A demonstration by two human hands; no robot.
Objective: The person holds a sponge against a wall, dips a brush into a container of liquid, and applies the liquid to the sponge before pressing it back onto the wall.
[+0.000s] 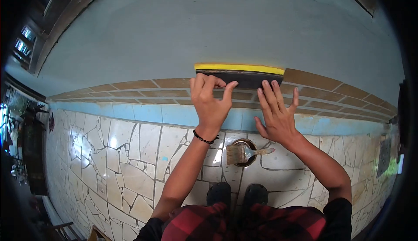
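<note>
A flat black panel with a yellow strip along its top edge (250, 76) lies against the wall, over the upper rows of a brick pattern. My left hand (210, 98), with a dark bead bracelet on its wrist, is at the panel's left part; its fingers are curled in against the panel, the thumb close to them. Spread and nearly straight, the fingers of my right hand (277, 117) press with their tips on the panel's lower right. Below, a paintbrush (244, 154) with a worn handle rests across the rim of a round can (251, 144) on the floor.
Brown brick shapes with pale joints (167, 93) run along the grey wall (174, 32). Under them is a light blue band (148, 113). The floor is broken white tile (126, 171). My dark shoes (219, 193) stand just behind the can. A dark-framed window (26, 40) is at upper left.
</note>
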